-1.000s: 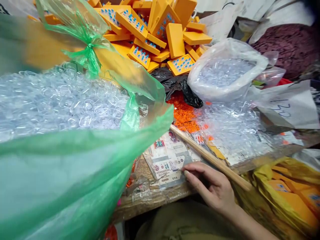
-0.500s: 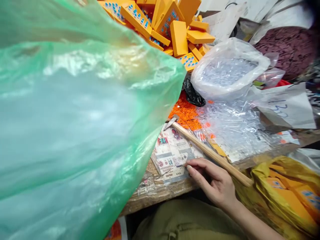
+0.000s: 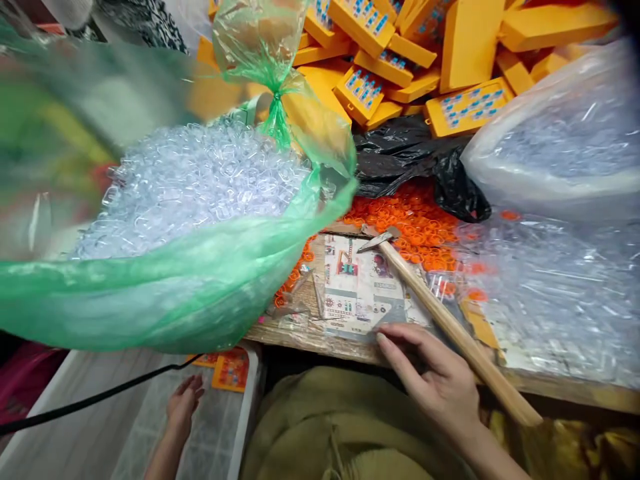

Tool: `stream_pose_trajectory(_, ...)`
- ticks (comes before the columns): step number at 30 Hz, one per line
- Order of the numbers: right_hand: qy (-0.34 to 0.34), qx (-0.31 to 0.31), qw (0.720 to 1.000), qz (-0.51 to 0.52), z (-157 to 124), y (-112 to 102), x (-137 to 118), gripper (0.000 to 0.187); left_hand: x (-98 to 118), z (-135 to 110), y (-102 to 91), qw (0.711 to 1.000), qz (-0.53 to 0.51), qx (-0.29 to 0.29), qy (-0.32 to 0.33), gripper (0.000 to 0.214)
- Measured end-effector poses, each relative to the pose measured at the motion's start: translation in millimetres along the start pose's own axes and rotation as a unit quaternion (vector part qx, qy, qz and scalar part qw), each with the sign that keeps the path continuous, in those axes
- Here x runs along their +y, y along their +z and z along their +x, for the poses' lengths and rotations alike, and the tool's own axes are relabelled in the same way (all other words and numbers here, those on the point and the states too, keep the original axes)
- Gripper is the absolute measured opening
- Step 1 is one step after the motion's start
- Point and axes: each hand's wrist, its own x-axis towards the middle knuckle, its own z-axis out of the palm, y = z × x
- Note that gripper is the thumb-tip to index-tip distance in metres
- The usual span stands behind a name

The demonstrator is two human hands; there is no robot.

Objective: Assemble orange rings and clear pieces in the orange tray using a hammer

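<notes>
My left hand is low at the left, over a white plastic bin, its fingers loosely apart with nothing visible in them. Close to its fingertips lies an orange printed card. My right hand rests at the table's front edge, thumb and index tips together; anything pinched there is too small to make out. Just beyond those fingers lies a printed instruction sheet. A hammer with a wooden handle lies slantwise beside this hand, its head on the sheet's upper corner.
A green plastic bag full of clear plastic pieces covers the table's left. Small orange rings lie behind the hammer. Yellow cases are heaped at the back. Another bag and loose clear pieces fill the right.
The view has swung left. The green bag, which covered the left half, now sits lower, showing its contents. My left hand has come into view; my right stays at the table edge.
</notes>
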Motion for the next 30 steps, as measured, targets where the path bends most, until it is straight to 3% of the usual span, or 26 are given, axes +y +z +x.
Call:
stream_pose_trajectory(2,-0.018,-0.001,1.000,0.007,-1.7,-5.9,-2.1,0.013,-4.5,-29.1,-9.8,0.999,-0.019,0.033,0.031,0.016)
stream_pose_trajectory(4,-0.047,0.003,0.999,0.005,-1.5,-17.8,-3.6,0.017,0.2,-65.7,-12.8,0.989,-0.047,0.061,0.126,0.018)
stream_pose_trajectory(5,-0.069,0.005,0.998,-0.005,-0.2,-26.2,-3.5,0.020,8.0,-85.7,-10.5,0.974,-0.060,0.065,0.211,0.019)
stream_pose_trajectory(6,-0.094,0.007,0.995,-0.023,1.9,-35.9,-2.4,0.024,20.1,-106.1,-5.6,0.919,-0.063,0.060,0.384,0.019)
stream_pose_trajectory(7,-0.116,0.014,0.992,-0.046,4.8,-46.6,-0.1,0.026,36.9,-126.6,1.7,0.838,-0.055,0.035,0.542,0.023)
stream_pose_trajectory(8,-0.130,0.026,0.989,-0.071,8.3,-57.7,3.2,0.028,58.0,-146.8,11.0,0.766,-0.035,0.004,0.642,0.030)
stream_pose_trajectory(9,-0.130,0.044,0.986,-0.094,11.9,-68.7,7.6,0.028,82.7,-166.4,21.9,0.705,-0.024,-0.016,0.709,0.034)
stream_pose_trajectory(10,-0.117,0.060,0.985,-0.112,15.4,-79.1,12.7,0.026,109.8,-184.8,33.9,0.664,-0.036,-0.017,0.746,0.035)
stream_pose_trajectory(12,-0.069,0.073,0.986,-0.134,20.2,-95.9,23.8,0.019,165.2,-216.0,59.4,0.609,-0.061,-0.037,0.790,0.032)
stream_pose_trajectory(15,-0.037,0.037,0.983,-0.178,20.2,-108.6,38.5,0.011,233.7,-241.4,95.1,0.651,-0.020,-0.080,0.755,0.030)
stream_pose_trajectory(19,-0.055,0.008,0.970,-0.238,20.4,-108.1,50.9,0.012,287.3,-236.1,125.7,0.685,0.048,-0.072,0.723,0.027)
stream_pose_trajectory(22,-0.054,-0.017,0.966,-0.251,36.4,-99.9,60.3,0.013,313.6,-222.1,136.1,0.706,0.101,-0.043,0.700,0.026)
stream_pose_trajectory(26,-0.066,-0.052,0.965,-0.248,80.1,-82.1,74.0,0.015,337.1,-210.6,145.7,0.715,0.121,-0.042,0.688,0.017)
stream_pose_trajectory(30,-0.102,-0.019,0.974,-0.199,116.5,-80.9,62.4,0.017,343.7,-205.8,154.3,0.712,0.104,-0.040,0.693,0.016)
